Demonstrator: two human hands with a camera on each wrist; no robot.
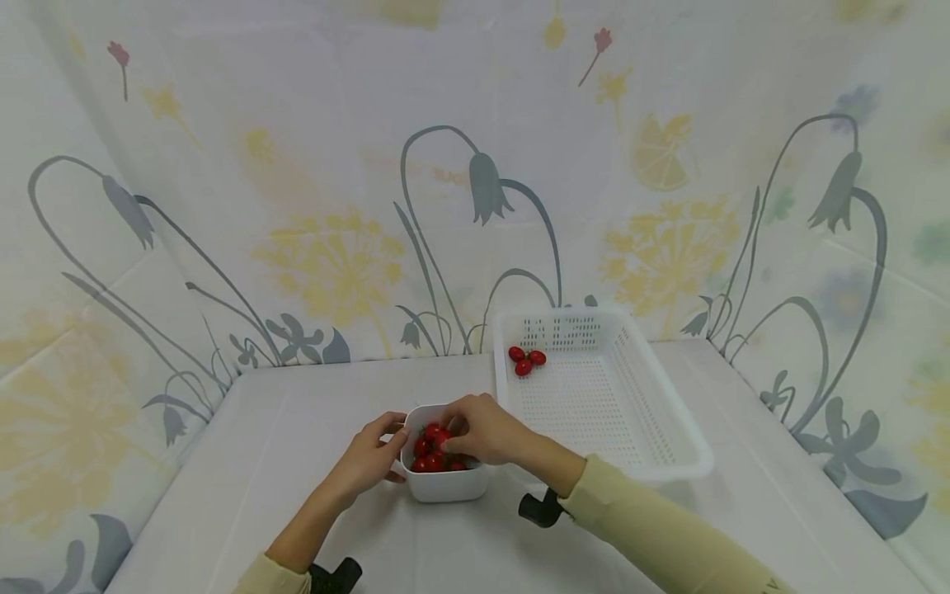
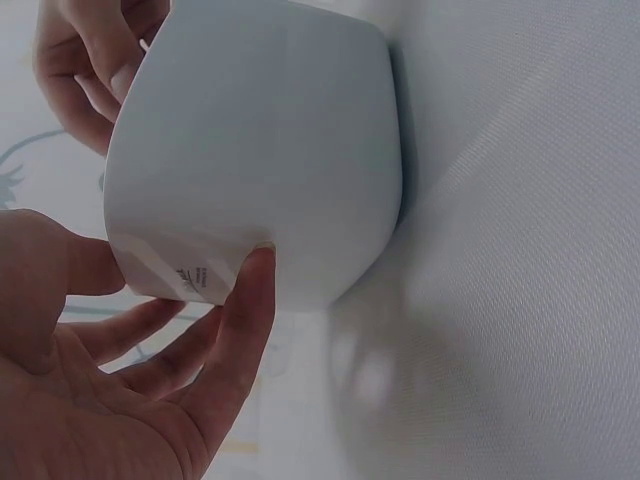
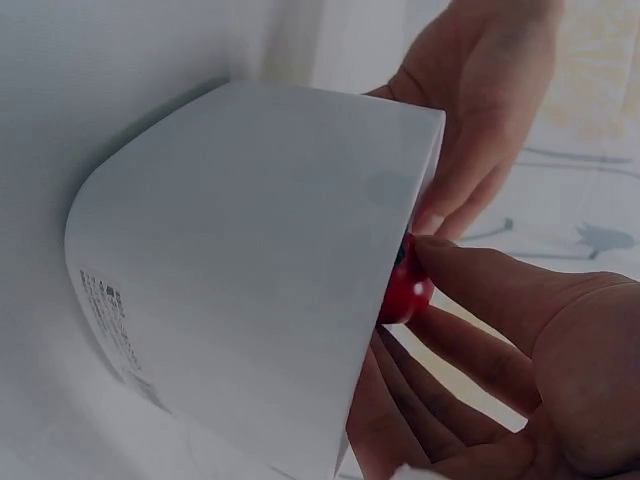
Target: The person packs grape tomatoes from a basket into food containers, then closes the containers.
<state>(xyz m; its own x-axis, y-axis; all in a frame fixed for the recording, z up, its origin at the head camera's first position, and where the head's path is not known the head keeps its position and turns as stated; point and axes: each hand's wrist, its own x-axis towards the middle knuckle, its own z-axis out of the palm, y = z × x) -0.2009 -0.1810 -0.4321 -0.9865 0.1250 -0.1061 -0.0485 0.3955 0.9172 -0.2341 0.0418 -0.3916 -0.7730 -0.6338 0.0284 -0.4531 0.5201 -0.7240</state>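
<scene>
A white square container (image 1: 448,488) on the table holds several red cherry tomatoes (image 1: 434,462). My left hand (image 1: 364,462) grips its left corner; in the left wrist view the thumb lies at the rim and a fingertip presses the outer wall (image 2: 270,130). Over the container's opening, my right hand (image 1: 486,431) pinches a cherry tomato (image 3: 405,290) between thumb and fingers at rim height, as the right wrist view shows. The right hand's fingers partly hide the tomatoes beneath.
To the right stands a large white perforated basket (image 1: 671,412) with three cherry tomatoes (image 1: 523,368) in its far left corner. Its near left side comes close to the container. A flower-printed sheet (image 1: 482,247) rises behind the white-covered table (image 1: 312,412).
</scene>
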